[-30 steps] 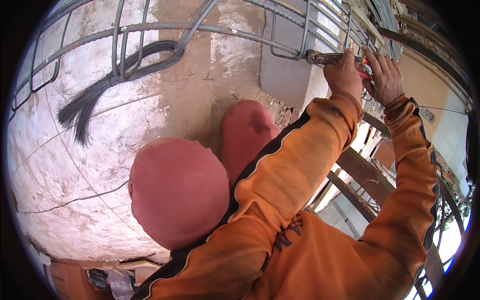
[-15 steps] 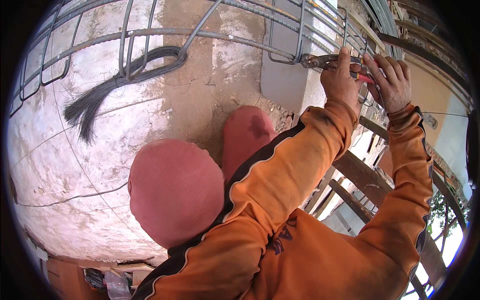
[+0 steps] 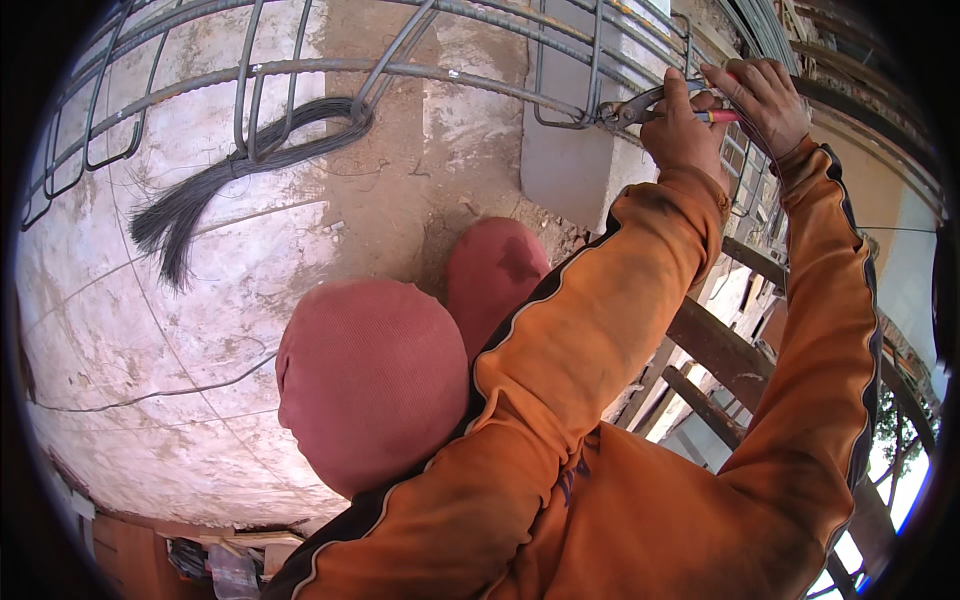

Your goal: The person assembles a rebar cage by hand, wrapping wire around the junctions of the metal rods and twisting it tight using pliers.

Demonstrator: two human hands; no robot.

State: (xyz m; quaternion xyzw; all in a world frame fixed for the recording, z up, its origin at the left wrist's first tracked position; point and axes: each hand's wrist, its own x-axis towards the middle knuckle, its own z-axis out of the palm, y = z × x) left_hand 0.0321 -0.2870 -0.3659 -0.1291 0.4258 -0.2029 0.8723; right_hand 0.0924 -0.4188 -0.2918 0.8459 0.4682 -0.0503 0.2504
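Observation:
Pincers [image 3: 621, 114] with metal jaws and a red handle part meet the corner of a rebar stirrup [image 3: 594, 60] at the upper right. My left hand [image 3: 688, 140] is closed around their handles, its thumb pointing up. Just to its right, my right hand [image 3: 768, 105] curls its fingers over the handle ends. The palms and some fingers are hidden. The stirrup belongs to a long rebar cage [image 3: 330, 65] crossing the top of the view. Whether wire sits in the jaws is too small to tell.
A bundle of thin tie wire [image 3: 195, 195] hangs bent over the cage's lower bar at left. Below it, a dark cable [image 3: 170, 393] runs across the pale floor. A grey block [image 3: 565, 165] stands under the cage; wooden beams [image 3: 725, 345] lie at right, beyond my knees [image 3: 375, 385].
Both my hands have moved slightly up, the right one also a little left. The pincers' handles have tilted upward while the jaws stay at the stirrup corner.

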